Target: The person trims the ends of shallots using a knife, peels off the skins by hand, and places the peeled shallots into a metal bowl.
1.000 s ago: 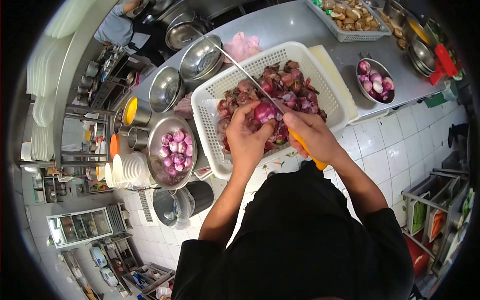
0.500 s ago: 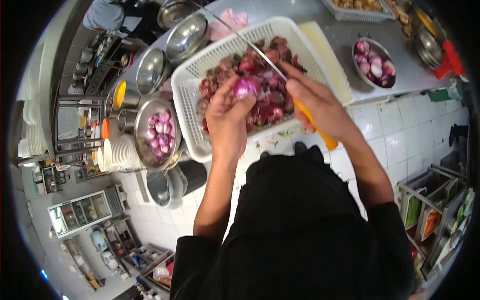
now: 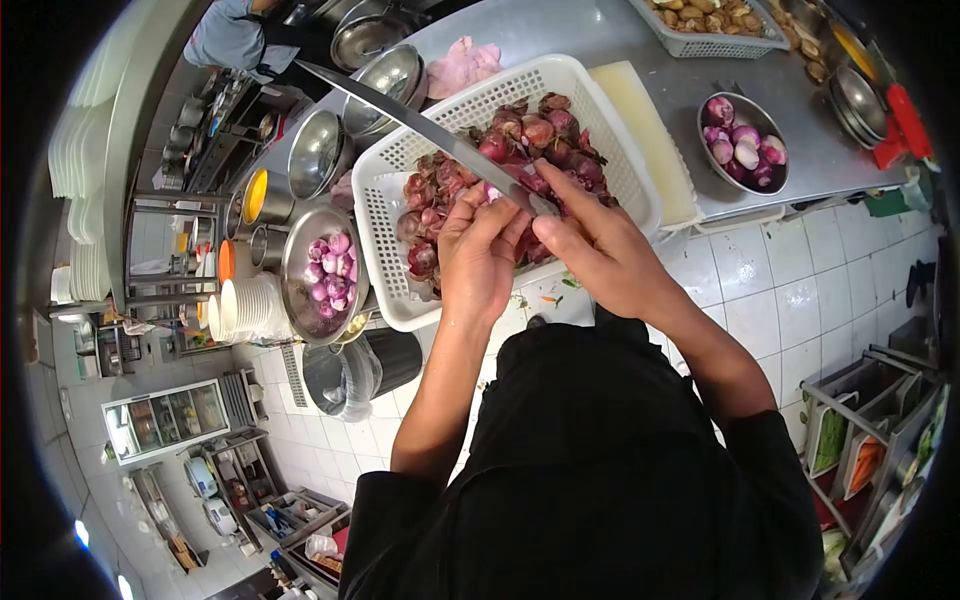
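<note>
My left hand (image 3: 478, 255) is closed around a peeled red onion (image 3: 491, 193), mostly hidden by the fingers and the blade. My right hand (image 3: 605, 250) grips a long knife (image 3: 420, 125); its handle is out of sight in the palm, and the index finger and thumb lie along the blade's base. The blade points up and left, crossing over the onion in my left hand. Both hands are above a white perforated basket (image 3: 612, 135) of unpeeled red onions (image 3: 537, 130) and loose skins.
A steel bowl (image 3: 298, 268) of peeled onions is on the left, another bowl (image 3: 742, 103) on the right. Beside the basket lie a pale cutting board (image 3: 640, 130) and a pink cloth (image 3: 463, 70). A dark bin (image 3: 395, 358) stands below left. Another person (image 3: 225, 38) is at upper left.
The knife has swung flatter and left, its broad side now showing and its yellow handle hidden. My right hand has moved in beside the left. The onion is now mostly covered.
</note>
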{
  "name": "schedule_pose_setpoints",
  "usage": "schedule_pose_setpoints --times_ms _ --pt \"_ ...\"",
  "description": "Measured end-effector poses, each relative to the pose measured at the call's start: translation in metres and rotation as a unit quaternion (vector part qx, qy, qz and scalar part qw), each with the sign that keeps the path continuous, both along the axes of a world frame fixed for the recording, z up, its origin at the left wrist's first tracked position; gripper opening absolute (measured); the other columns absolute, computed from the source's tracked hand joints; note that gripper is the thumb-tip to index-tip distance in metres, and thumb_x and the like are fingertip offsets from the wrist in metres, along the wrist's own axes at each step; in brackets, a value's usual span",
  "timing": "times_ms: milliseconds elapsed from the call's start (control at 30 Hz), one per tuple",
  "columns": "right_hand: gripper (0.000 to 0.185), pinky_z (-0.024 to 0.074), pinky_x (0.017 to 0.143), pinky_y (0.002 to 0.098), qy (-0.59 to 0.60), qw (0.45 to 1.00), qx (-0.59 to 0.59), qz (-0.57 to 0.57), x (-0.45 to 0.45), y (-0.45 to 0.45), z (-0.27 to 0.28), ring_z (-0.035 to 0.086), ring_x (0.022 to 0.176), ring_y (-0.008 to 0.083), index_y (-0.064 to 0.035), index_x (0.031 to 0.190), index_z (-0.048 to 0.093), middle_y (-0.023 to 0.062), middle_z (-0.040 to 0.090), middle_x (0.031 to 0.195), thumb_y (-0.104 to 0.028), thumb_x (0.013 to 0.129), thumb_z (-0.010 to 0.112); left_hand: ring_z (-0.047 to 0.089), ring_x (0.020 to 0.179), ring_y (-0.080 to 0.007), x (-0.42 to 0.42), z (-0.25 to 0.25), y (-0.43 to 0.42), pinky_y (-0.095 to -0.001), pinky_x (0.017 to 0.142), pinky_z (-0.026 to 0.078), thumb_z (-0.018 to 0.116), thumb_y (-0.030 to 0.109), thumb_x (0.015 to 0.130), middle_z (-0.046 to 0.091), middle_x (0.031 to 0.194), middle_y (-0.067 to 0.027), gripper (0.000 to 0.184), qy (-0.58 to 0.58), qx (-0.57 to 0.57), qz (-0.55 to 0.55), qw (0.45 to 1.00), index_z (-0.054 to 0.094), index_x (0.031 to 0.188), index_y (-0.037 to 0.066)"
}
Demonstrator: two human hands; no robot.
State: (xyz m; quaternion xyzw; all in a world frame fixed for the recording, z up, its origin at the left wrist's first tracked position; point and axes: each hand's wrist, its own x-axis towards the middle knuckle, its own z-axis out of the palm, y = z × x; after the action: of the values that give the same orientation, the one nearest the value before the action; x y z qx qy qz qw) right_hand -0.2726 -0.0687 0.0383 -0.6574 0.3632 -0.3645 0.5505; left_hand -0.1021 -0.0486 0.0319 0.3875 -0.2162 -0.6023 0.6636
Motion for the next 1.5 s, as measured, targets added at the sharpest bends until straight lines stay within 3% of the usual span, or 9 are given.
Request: schedule_pose_setpoints --times_ms 500,767,900,933,1033,1167,1267,1367,1500 --pt "0.063 0.0472 0.063 0.036 0.017 0.998 -0.054 0.008 0.015 0.0 -0.002 0.064 0.064 0.0278 0.0057 0.14 0.044 0.0214 0.06 0.07 -0.04 0.097 0.053 0.062 0.08 -0.0088 -0.001 -0.001 0.007 -0.0216 0.069 0.049 0.058 -0.008 0.085 0.068 0.094 -0.0063 0.034 -0.146 0.007 0.065 0.987 0.061 0.12 -0.007" --pt "0.056 0.0464 0.064 0.0329 0.02 0.998 0.036 0.045 0.024 -0.001 0.003 0.061 0.065 0.0196 0.0027 0.138 0.048 0.0149 0.058 0.069 -0.038 0.1 0.05 0.064 0.084 -0.0106 0.022 -0.006 0.009 -0.0238 0.078 0.052 0.061 -0.01 0.084 0.07 0.1 -0.0084 0.037 -0.133 -0.016 0.043 0.99 0.061 0.121 -0.008" --pt "0.05 0.0389 0.045 0.0281 0.0 0.966 0.253 0.051 0.02 -0.015 0.012 0.048 0.047 0.011 -0.0011 0.094 0.063 0.0038 0.049 0.057 -0.048 0.099 0.049 0.065 0.09 -0.0124 0.036 -0.005 0.019 -0.0258 0.082 0.053 0.061 -0.013 0.084 0.069 0.105 -0.01 0.042 -0.129 -0.032 0.01 0.991 0.059 0.125 -0.006" --pt "0.052 0.0336 0.039 0.0257 -0.03 0.972 0.232 0.036 0.021 -0.02 0.002 0.042 0.041 0.0083 -0.008 0.076 0.051 -0.0002 0.046 0.055 -0.055 0.098 0.048 0.065 0.091 -0.0128 0.039 -0.004 0.023 -0.0265 0.083 0.053 0.06 -0.013 0.084 0.068 0.106 -0.0104 0.043 -0.125 -0.044 -0.001 0.991 0.058 0.126 -0.006" --pt "0.054 0.0354 0.038 0.0248 0.021 0.971 0.234 0.036 0.016 -0.03 0.0 0.044 0.04 0.0081 -0.0108 0.072 0.046 0.0011 0.047 0.055 -0.059 0.097 0.047 0.065 0.095 -0.0153 0.049 -0.001 0.023 -0.03 0.087 0.054 0.059 -0.015 0.084 0.068 0.11 -0.0112 0.047 -0.112 -0.062 -0.027 0.991 0.056 0.13 -0.005" --pt "0.061 0.0359 0.041 0.0268 0.027 0.976 0.215 -0.02 0.03 -0.017 0.014 0.044 0.043 0.0098 0.0004 0.125 0.061 0.0015 0.047 0.056 -0.053 0.1 0.045 0.065 0.1 -0.0174 0.066 -0.001 0.02 -0.0329 0.092 0.054 0.058 -0.013 0.086 0.065 0.116 -0.0132 0.047 -0.044 -0.05 -0.044 0.997 0.053 0.132 -0.005" --pt "0.065 0.0364 0.042 0.0274 0.064 0.988 0.116 -0.074 0.051 -0.008 0.004 0.044 0.044 0.0099 -0.0037 0.145 0.046 0.0014 0.047 0.055 -0.051 0.1 0.045 0.063 0.103 -0.0185 0.08 -0.006 0.026 -0.0391 0.097 0.051 0.056 -0.008 0.089 0.064 0.118 -0.0116 0.045 -0.052 -0.041 -0.055 0.996 0.053 0.134 -0.003" --pt "0.064 0.0374 0.042 0.0282 0.016 0.996 0.064 -0.062 0.063 0.001 0.001 0.045 0.043 0.0103 -0.0016 0.142 0.048 0.0021 0.047 0.054 -0.05 0.1 0.046 0.063 0.105 -0.0194 0.093 -0.006 0.024 -0.0412 0.097 0.051 0.055 -0.006 0.09 0.064 0.118 -0.0121 0.044 -0.09 -0.035 -0.078 0.992 0.052 0.134 -0.003" --pt "0.067 0.0382 0.041 0.0288 0.102 0.966 0.224 -0.082 0.064 -0.002 0.008 0.046 0.041 0.0112 -0.0004 0.142 0.047 0.0019 0.047 0.053 -0.051 0.099 0.047 0.063 0.104 -0.0203 0.103 -0.001 0.026 -0.0397 0.095 0.052 0.055 -0.006 0.09 0.063 0.117 -0.0137 0.043 -0.1 -0.04 -0.094 0.99 0.052 0.133 -0.006"
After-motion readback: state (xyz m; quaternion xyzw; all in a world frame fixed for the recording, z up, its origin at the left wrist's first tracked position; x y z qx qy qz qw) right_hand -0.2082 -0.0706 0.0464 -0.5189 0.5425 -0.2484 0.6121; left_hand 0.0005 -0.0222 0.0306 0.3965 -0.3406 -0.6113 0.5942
